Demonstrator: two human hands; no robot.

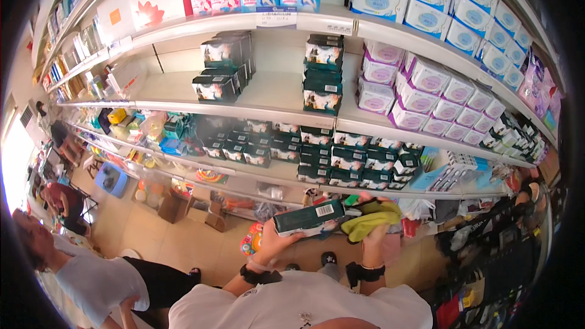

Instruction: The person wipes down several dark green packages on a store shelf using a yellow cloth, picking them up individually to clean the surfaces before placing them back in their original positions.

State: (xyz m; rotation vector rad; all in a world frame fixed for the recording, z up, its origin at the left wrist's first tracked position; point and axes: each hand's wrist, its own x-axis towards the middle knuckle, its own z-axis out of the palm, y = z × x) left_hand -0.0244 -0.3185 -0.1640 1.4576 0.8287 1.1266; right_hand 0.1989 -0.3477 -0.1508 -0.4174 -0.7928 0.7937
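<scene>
My left hand (273, 246) grips a dark green and white box-shaped pack (308, 218) by its left end, held in front of my chest below the shelves. A barcode patch shows on the pack's upper side. In my right hand (373, 241) is a bunched yellow-green cloth (370, 222), close to the pack's right end. Whether cloth and pack touch, I cannot tell. Similar dark green packs (323, 92) stand in two stacks on the middle shelf (274, 99). Several more rows of these packs (347, 158) fill the shelf below.
Purple-and-white packs (420, 100) and blue-and-white packs (466, 15) are stacked at the right. A person in a grey shirt (100, 280) stands close on my left. Beyond are a blue tub (111, 180) and an opened cardboard box (206, 214) on the floor. Dark goods (487, 256) hang at right.
</scene>
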